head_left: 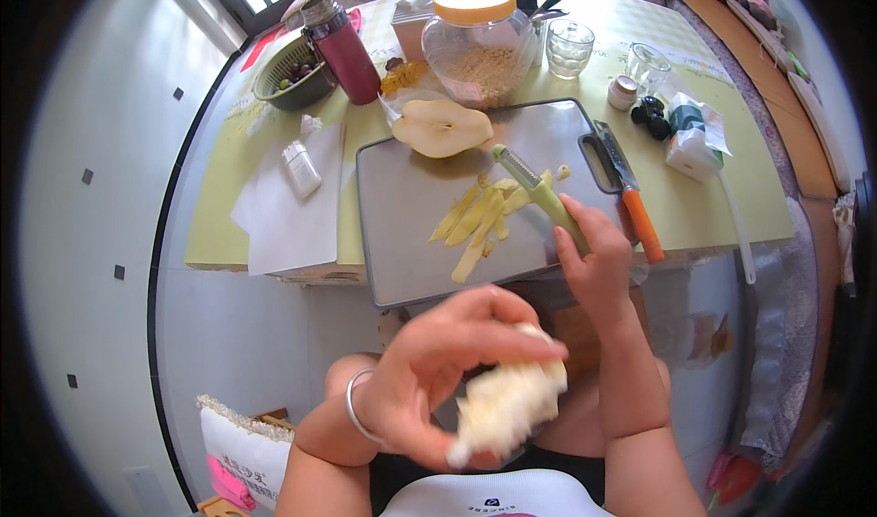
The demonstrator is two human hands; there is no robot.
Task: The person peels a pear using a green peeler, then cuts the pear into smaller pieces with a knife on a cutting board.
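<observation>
In my left hand (434, 362), which wears a silver bangle at the wrist, is a peeled, pale piece of pear (513, 406); it is blurred by motion and held close to my body. My right hand (598, 257) grips the green handle of a peeler (548, 197), its metal blade pointing up and left over the cutting board (402, 275). Several strips of yellow-green peel (475, 220) lie on the board below the blade. An unpeeled pear half (442, 128) rests cut side up at the board's far edge.
Right of the board lies a knife (642, 225) with an orange handle. Behind stand a lidded jar (484, 69), a purple flask (345, 56), a fruit basket (290, 83) and a glass (569, 51). Paper sheets (288, 225) with a white bottle (301, 170) lie left.
</observation>
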